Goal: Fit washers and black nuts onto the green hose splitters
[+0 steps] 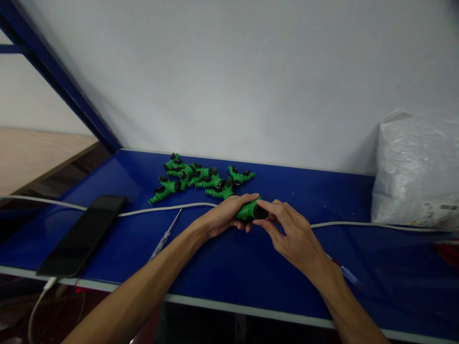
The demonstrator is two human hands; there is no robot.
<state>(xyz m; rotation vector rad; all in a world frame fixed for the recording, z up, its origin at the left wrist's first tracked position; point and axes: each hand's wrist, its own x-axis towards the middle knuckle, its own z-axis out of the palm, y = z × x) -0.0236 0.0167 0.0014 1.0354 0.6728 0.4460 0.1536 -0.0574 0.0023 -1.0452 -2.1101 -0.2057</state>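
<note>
A green hose splitter [245, 211] with a black end is held above the blue tabletop. My left hand [226, 216] wraps round its green body, hiding much of it. The thumb and fingertips of my right hand [287, 229] are closed on the black round end, which faces right. Just beyond my left hand lies a loose cluster of similar green Y-shaped hose splitters [212, 180] with black valve levers. One more splitter [241, 176] rests at the right side of that group.
A black phone [84, 235] with a white cable lies at the left. A clear-handled screwdriver [165, 237] is beside my left forearm; another screwdriver [349, 275] is partly behind my right wrist. A white cable [344, 223] crosses the blue table [222, 272]. A plastic-wrapped package [416, 167] stands at right.
</note>
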